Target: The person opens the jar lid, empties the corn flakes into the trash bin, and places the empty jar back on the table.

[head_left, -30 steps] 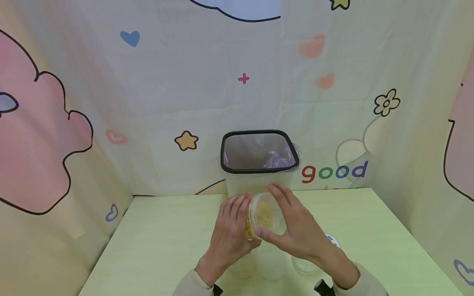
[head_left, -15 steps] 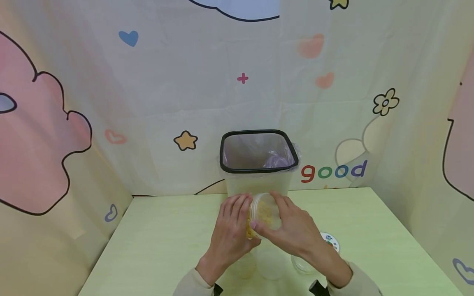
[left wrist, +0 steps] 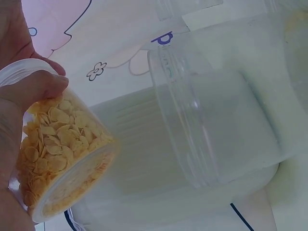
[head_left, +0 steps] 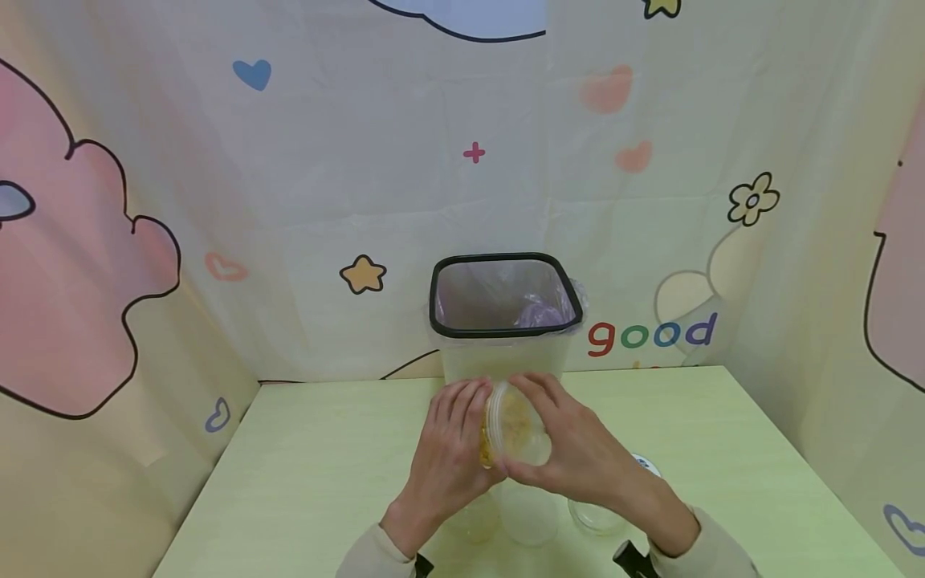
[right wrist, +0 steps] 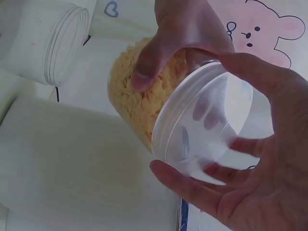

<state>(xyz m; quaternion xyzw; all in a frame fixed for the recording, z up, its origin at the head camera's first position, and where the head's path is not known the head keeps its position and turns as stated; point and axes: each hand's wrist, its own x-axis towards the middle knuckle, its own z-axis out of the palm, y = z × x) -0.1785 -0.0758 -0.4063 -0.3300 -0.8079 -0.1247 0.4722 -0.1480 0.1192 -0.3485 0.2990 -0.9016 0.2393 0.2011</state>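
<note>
My left hand (head_left: 451,445) grips a clear plastic jar (left wrist: 62,139) of yellow flakes, tilted on its side above the table. Facing right, the jar's mouth end carries a clear lid (right wrist: 226,103). My right hand (head_left: 588,445) curves its thumb and fingers round the lid's rim. In the right wrist view, the left thumb presses the jar's side and flakes show through the wall. Whether the lid is loose or tight, I cannot tell. Below the hands, clear round containers (head_left: 531,518) stand on the table, partly blurred.
A bin (head_left: 506,361) with a black rim and purple bag liner stands at the back, beyond the hands. Another clear container (head_left: 596,520) and a white round printed disc (head_left: 648,464) lie near my right forearm. A patterned cloth (head_left: 318,160) hangs behind the table.
My right hand came in onto the lid, then turned and shifted its fingers round the rim. The left hand and jar stay almost in place.
</note>
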